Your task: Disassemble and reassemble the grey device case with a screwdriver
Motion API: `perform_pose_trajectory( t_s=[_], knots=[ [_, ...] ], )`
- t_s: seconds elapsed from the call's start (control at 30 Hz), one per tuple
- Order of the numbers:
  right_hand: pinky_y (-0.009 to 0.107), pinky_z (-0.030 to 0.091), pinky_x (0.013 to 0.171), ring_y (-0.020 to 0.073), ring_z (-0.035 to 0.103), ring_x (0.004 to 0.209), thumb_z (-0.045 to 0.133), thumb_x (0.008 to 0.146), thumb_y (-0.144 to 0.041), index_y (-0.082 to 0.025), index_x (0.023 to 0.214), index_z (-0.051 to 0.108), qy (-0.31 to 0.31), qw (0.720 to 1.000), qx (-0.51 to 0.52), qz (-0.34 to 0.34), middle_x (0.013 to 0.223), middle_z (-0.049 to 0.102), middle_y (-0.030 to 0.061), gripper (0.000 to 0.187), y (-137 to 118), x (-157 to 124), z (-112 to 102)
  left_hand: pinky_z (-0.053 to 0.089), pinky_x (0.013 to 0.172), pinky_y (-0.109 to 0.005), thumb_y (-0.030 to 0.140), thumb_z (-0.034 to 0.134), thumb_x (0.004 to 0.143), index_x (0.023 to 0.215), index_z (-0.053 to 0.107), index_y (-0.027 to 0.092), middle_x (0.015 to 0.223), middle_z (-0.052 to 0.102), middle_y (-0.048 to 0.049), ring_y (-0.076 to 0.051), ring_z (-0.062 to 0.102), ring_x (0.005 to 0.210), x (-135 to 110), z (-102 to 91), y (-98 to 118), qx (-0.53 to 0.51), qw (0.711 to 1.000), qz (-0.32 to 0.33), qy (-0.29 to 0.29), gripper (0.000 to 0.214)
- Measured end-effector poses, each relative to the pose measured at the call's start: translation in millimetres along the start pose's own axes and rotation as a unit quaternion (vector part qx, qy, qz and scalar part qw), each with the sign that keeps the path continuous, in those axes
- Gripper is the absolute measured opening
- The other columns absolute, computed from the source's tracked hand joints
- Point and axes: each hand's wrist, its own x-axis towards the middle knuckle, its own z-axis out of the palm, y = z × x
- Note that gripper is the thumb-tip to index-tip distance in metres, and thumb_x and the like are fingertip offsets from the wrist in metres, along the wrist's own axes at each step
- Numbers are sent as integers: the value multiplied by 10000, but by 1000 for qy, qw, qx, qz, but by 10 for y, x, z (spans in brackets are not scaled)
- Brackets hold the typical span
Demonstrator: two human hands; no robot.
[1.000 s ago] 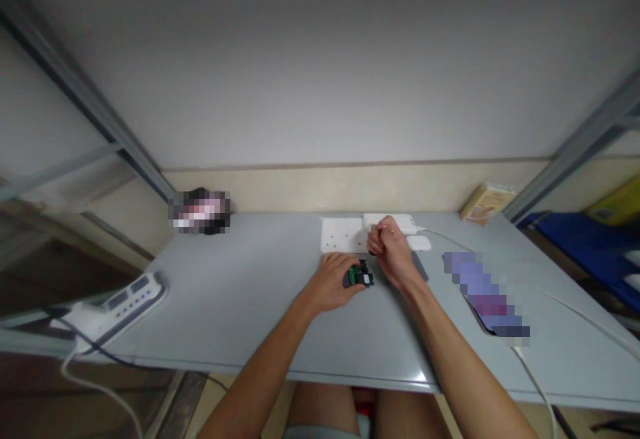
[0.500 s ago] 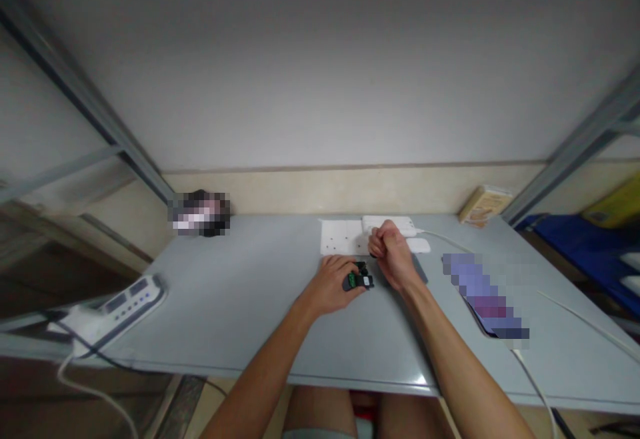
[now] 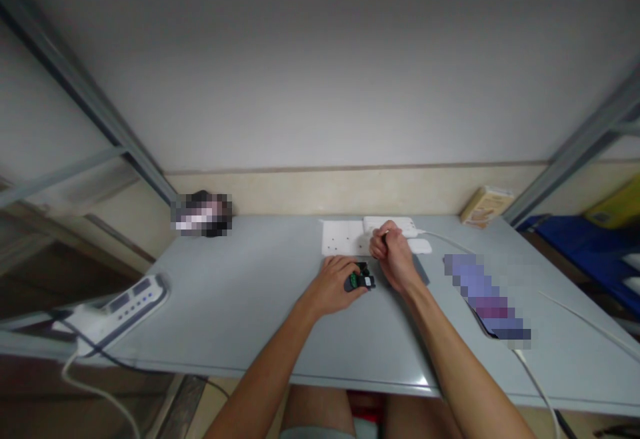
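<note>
My left hand (image 3: 337, 285) rests on the table, its thumb and fingers closed round a small black device with an exposed green circuit board (image 3: 354, 281). Just to the right and slightly farther back, my right hand (image 3: 393, 252) is curled into a fist. A small dark bit shows between its fingers, too little to name. Behind both hands lies a white sheet (image 3: 340, 237) with several tiny dark specks on it, perhaps screws. Partly hidden by my right hand are a white power strip or box (image 3: 405, 224) and a flat grey item (image 3: 421, 269).
On the grey table (image 3: 225, 312), a phone-like slab (image 3: 487, 295), blurred out, lies to the right with a white cable (image 3: 533, 375). A yellowish box (image 3: 485, 205) stands at the back right. A white power strip (image 3: 120, 312) sits at the left edge, and a blurred object (image 3: 203, 213) at the back left.
My right fist has turned slightly, and a dark bit now shows between its fingers. My left hand keeps the device in place. The whole view has shifted very slightly.
</note>
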Motion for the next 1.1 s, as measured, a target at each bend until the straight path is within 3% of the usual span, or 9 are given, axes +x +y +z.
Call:
perform_pose_trajectory(
  t_s=[0.1, 0.3, 0.37, 0.5, 0.6, 0.77, 0.87, 1.0, 1.1],
  knots=[
    [245, 380, 507, 97, 398, 504, 622, 877, -638, -247, 865, 622, -4, 999, 25, 28, 620, 425, -47, 392, -19, 13, 12, 413, 1039, -425, 338, 757, 856, 999, 626, 217, 1207, 686, -60, -237, 591, 1169, 5, -10, 12, -4, 1000, 0, 2, 229],
    [274, 461, 630, 136, 603, 733, 833, 732, -514, -251, 802, 558, 14, 1000, 9, 21, 953, 644, 2, 387, -62, -6, -42, 412, 1054, -440, 352, 746, 864, 1005, 636, 220, 1235, 680, -71, -249, 587, 1196, -3, 1, -1, -4, 1000, 1, 4, 222],
    [249, 416, 579, 114, 557, 644, 850, 727, -487, -258, 786, 515, 8, 1000, 7, 12, 836, 622, -28, 410, -55, -8, -47, 409, 1056, -444, 352, 746, 863, 1011, 635, 222, 1244, 677, -70, -248, 589, 1193, -4, 7, -9, -2, 1000, 2, 2, 226],
    [238, 334, 505, 102, 371, 495, 739, 815, -582, -283, 841, 549, -4, 1000, 4, -8, 594, 391, -71, 355, -36, 0, 2, 415, 1052, -439, 349, 745, 863, 1005, 631, 222, 1240, 676, -71, -247, 588, 1189, 1, 4, -5, -1, 1000, 1, -1, 222],
    [270, 398, 550, 128, 439, 566, 670, 850, -619, -271, 906, 611, -12, 1000, -4, 10, 657, 446, -37, 358, -43, -5, 43, 417, 1054, -437, 359, 739, 867, 995, 628, 222, 1250, 671, -72, -246, 585, 1195, 4, -8, 6, 0, 1000, 2, -6, 218],
    [280, 464, 672, 137, 576, 730, 827, 735, -535, -243, 826, 604, -16, 1000, -22, 16, 866, 602, 1, 379, -63, -39, 28, 426, 1043, -423, 363, 731, 876, 984, 622, 217, 1222, 678, -73, -247, 590, 1190, 5, -22, 22, 2, 1000, 2, -4, 212],
    [264, 442, 621, 126, 582, 685, 863, 710, -494, -255, 804, 529, -9, 999, -29, 10, 898, 641, -12, 422, -61, -44, 8, 425, 1044, -423, 358, 735, 871, 980, 622, 218, 1195, 687, -69, -246, 596, 1181, 8, -22, 26, -1, 1000, -1, -5, 210],
    [229, 313, 482, 93, 349, 469, 796, 783, -530, -263, 768, 478, 5, 999, -29, -22, 585, 431, -76, 416, -49, -22, 24, 420, 1053, -437, 348, 740, 866, 993, 622, 221, 1253, 674, -73, -249, 592, 1189, 9, -24, 29, -5, 1000, -2, -6, 215],
    [258, 382, 506, 120, 401, 513, 651, 856, -639, -270, 839, 576, 4, 1000, -21, -4, 605, 411, -50, 377, -51, -11, 51, 418, 1058, -439, 350, 738, 868, 993, 625, 223, 1260, 671, -70, -246, 587, 1198, 6, -27, 28, -3, 1000, -2, -9, 211]
  ],
)
